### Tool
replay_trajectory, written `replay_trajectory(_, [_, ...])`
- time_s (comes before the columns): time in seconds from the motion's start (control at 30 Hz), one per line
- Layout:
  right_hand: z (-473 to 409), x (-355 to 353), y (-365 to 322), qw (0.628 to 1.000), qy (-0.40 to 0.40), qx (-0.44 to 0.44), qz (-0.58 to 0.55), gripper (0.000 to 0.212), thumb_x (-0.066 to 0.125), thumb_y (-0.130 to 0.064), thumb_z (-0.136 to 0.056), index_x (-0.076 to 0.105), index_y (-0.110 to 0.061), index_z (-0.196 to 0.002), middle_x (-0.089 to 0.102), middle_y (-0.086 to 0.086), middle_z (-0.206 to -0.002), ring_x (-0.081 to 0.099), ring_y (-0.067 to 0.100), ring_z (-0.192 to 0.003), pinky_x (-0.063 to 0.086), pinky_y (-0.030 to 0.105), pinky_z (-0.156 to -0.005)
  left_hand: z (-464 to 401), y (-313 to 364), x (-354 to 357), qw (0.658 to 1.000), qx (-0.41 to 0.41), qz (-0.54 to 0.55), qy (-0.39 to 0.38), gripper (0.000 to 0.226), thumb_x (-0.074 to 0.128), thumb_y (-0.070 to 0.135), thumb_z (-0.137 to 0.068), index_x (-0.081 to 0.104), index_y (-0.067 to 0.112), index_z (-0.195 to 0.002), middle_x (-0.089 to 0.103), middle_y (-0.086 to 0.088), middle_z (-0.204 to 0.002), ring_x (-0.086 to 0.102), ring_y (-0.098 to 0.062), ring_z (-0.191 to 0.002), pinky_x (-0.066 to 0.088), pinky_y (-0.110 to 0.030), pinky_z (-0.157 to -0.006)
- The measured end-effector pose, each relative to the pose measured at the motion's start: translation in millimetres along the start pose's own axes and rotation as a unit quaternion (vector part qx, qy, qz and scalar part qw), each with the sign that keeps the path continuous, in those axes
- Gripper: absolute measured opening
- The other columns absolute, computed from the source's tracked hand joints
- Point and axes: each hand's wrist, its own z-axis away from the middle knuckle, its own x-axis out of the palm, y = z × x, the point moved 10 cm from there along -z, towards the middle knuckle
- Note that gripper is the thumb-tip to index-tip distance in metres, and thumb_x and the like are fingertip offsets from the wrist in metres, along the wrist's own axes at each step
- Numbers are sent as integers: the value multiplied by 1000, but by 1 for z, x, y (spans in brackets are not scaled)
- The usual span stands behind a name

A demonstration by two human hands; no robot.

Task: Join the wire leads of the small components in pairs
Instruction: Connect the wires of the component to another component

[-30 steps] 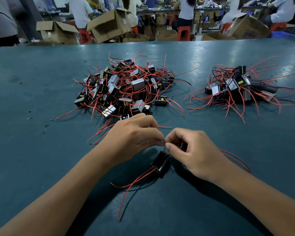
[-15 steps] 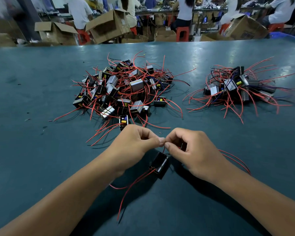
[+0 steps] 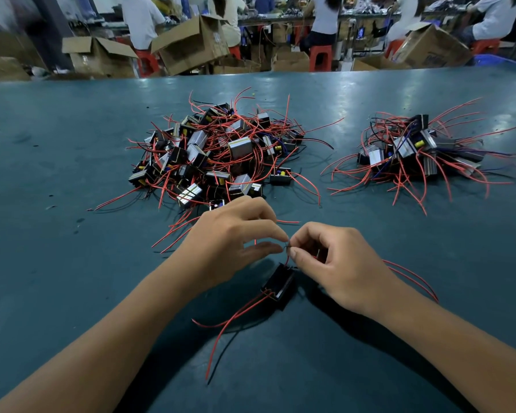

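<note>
**Wire ends pinched between two hands above a small black part**

A small black part (image 3: 279,286) is seen lying on the green table (image 3: 57,278), and it serves as the landmark here. Just above it, the left hand (image 3: 230,242) and the right hand (image 3: 337,263) are brought together, fingertip to fingertip. The thin wire ends (image 3: 287,248) rising from the part are pinched between thumb and forefinger of each hand; the other fingers of the left hand are loosely spread, while those of the right hand are curled inward. Whether the ends are already twisted together cannot be told, since the join is too small to be made out.

From the near end of the part, red wires (image 3: 236,317) and a black one are trailed toward the viewer across the table. To the right of the part, behind the right wrist, two more red wires (image 3: 411,277) are laid in a curve.

Beyond the part, past the left hand, a large heap of parts (image 3: 215,156) with tangled red wires is piled. Farther to the right of that, well apart from it, a smaller heap (image 3: 411,150) is spread out.

At the far edge of the table, cardboard boxes (image 3: 188,46) and red stools (image 3: 320,56) are seen, with seated people (image 3: 325,16) turned away.
</note>
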Motion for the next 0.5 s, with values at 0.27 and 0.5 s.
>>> replay_trajectory(0.27, [0, 0, -3, 1000, -2, -7, -2, 15, 67, -12, -90, 65, -21, -78, 57, -25, -59, 52, -1, -54, 36, 8, -55, -3, 15, -3, 993, 82, -87, 19, 11, 73, 26, -91, 78, 17, -89, 64, -3, -88, 57, -25, -74, 48, -42, -53])
replay_trajectory(0.5, [1, 0, -5, 1000, -2, -11, -3, 14, 67, -12, -90, 65, -19, -79, 57, -22, -59, 51, 0, -54, 36, 9, -56, -2, 15, -3, 992, 79, -92, 18, 9, 74, 25, -91, 77, 18, -95, 64, -3, -92, 57, -24, -76, 49, -40, -56])
